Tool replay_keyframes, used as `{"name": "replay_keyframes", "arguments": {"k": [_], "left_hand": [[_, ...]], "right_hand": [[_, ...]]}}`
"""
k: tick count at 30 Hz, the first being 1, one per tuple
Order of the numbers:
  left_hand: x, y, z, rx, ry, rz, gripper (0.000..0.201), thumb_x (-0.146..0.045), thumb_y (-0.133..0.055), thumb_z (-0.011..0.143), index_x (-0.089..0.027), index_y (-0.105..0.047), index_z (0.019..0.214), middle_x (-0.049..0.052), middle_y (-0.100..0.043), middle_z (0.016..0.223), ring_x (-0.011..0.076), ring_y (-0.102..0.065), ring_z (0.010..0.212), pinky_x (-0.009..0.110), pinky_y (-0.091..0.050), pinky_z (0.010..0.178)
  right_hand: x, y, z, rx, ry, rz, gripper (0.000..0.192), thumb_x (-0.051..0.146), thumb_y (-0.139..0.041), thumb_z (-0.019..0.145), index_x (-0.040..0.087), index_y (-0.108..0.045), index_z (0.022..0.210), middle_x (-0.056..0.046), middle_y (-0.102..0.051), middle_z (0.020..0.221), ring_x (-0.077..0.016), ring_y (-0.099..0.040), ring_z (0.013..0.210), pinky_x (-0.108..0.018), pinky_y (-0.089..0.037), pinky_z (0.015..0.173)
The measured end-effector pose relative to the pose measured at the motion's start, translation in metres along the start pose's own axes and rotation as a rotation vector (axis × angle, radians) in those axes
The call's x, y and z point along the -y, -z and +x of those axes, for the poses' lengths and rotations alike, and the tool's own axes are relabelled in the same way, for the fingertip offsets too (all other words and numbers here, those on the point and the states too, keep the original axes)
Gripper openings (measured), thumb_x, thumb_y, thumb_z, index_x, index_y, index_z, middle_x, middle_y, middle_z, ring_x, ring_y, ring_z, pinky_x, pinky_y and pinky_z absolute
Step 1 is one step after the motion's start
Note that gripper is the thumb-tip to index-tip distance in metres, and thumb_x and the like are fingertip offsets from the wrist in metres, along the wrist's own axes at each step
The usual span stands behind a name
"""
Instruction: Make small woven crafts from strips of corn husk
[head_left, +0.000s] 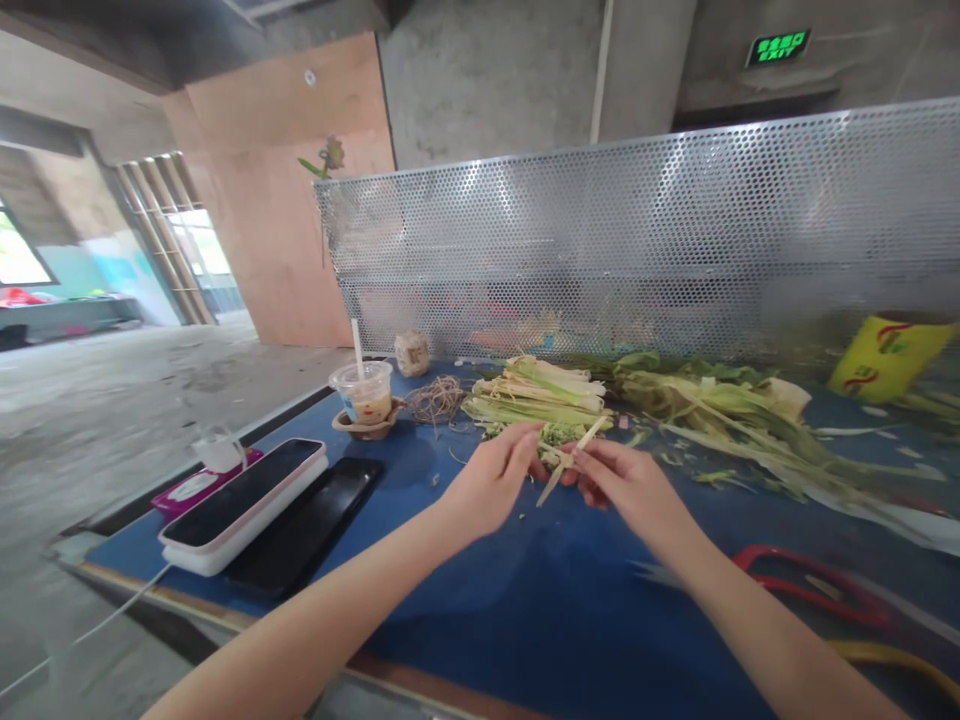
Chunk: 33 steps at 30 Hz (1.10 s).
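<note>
Both my hands meet over the middle of the blue table. With thumb and fingers closed, my left hand pinches one side of a small twisted piece of what looks like corn husk. My right hand grips a pale, flat husk strip that crosses the gap at a slant. Part of the piece is hidden behind my fingers. Just beyond the hands lies a stack of pale green husks, with small green bits at its near side. A heap of longer, loose husks spreads to the right.
Red-handled scissors lie at the right, near a yellow curved handle. A yellow packet stands behind. To the left are a drink cup, a twine coil, a phone and a black tray. Perforated metal panel backs the table.
</note>
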<state>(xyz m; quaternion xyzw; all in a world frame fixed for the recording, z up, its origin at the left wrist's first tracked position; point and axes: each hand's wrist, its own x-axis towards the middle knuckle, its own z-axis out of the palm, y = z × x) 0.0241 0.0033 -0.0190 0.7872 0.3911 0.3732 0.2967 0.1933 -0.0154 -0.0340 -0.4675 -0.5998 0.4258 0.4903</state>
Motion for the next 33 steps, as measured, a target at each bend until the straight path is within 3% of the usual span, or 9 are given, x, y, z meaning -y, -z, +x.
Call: {"name": "replay_keyframes", "arguments": {"k": [4, 9, 15, 23, 29, 33], "left_hand": [[0.002, -0.009, -0.004, 0.073, -0.001, -0.084, 0.032, -0.033, -0.048, 0.08, -0.018, -0.056, 0.108, 0.004, -0.067, 0.088, 0.0154, -0.061, 0.079, 0.024, -0.046, 0.068], [0.012, -0.012, -0.006, -0.006, 0.061, -0.179, 0.015, -0.028, -0.054, 0.077, -0.017, -0.062, 0.082, 0.003, -0.066, 0.077, 0.0143, -0.06, 0.072, 0.024, -0.046, 0.066], [0.015, -0.01, -0.01, 0.006, 0.11, -0.228, 0.016, -0.029, -0.054, 0.077, -0.018, -0.055, 0.065, -0.001, -0.062, 0.064, 0.0107, -0.055, 0.06, 0.021, -0.044, 0.059], [0.012, -0.005, -0.014, -0.011, 0.124, -0.204, 0.021, -0.032, -0.053, 0.077, -0.017, -0.052, 0.063, -0.001, -0.058, 0.062, 0.0095, -0.05, 0.057, 0.02, -0.04, 0.053], [0.014, -0.01, -0.013, 0.076, 0.224, -0.519, 0.013, -0.025, -0.057, 0.074, -0.018, -0.047, 0.073, -0.002, -0.06, 0.065, 0.011, -0.059, 0.06, 0.021, -0.045, 0.054], [0.013, -0.012, -0.014, 0.097, 0.203, -0.661, 0.029, -0.016, -0.066, 0.066, -0.019, -0.041, 0.081, -0.005, -0.059, 0.062, 0.0126, -0.062, 0.062, 0.023, -0.046, 0.059]], "right_hand": [[-0.004, -0.004, 0.0, 0.048, 0.032, -0.02, 0.025, 0.041, -0.052, 0.076, 0.017, -0.052, 0.083, 0.002, -0.058, 0.059, -0.0077, -0.045, 0.041, -0.021, -0.035, 0.041], [-0.007, -0.009, -0.005, 0.033, 0.079, -0.153, 0.018, 0.037, -0.047, 0.081, 0.02, -0.048, 0.085, 0.003, -0.057, 0.058, -0.0089, -0.047, 0.041, -0.022, -0.039, 0.044], [-0.004, -0.019, -0.012, -0.041, 0.066, -0.162, 0.019, 0.039, -0.044, 0.082, 0.021, -0.044, 0.074, 0.003, -0.055, 0.057, -0.0077, -0.043, 0.037, -0.021, -0.036, 0.039], [-0.001, -0.019, -0.013, -0.049, 0.022, -0.055, 0.026, 0.04, -0.044, 0.083, 0.02, -0.038, 0.067, 0.006, -0.053, 0.053, -0.0031, -0.036, 0.029, -0.017, -0.027, 0.032], [-0.007, -0.018, -0.012, 0.025, 0.01, -0.054, 0.022, 0.038, -0.046, 0.083, 0.02, -0.04, 0.07, 0.007, -0.049, 0.053, -0.0027, -0.037, 0.032, -0.016, -0.029, 0.034], [-0.001, -0.021, -0.014, 0.093, -0.021, -0.012, 0.019, 0.034, -0.055, 0.078, 0.022, -0.042, 0.085, 0.008, -0.051, 0.057, -0.0032, -0.038, 0.034, -0.015, -0.028, 0.033]]}}
